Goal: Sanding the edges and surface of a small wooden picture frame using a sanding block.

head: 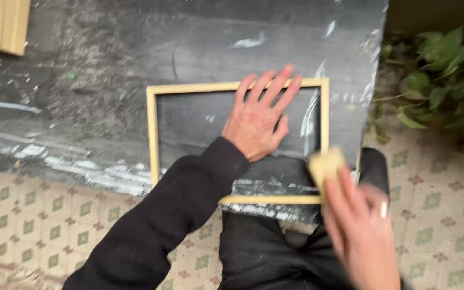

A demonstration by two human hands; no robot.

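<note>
Your left hand (258,121) lies flat inside the pale wooden frame (152,134), fingers (275,86) spread apart, their tips reaching over its far rail. The frame rests on the dark, paint-streaked desk (98,80), near its front right corner. Your right hand (361,225), blurred, has its fingers clamped on a small yellowish sanding block (326,164) against the frame's near right corner. Leafy green plants (441,80) sit beyond the desk's right edge.
</note>
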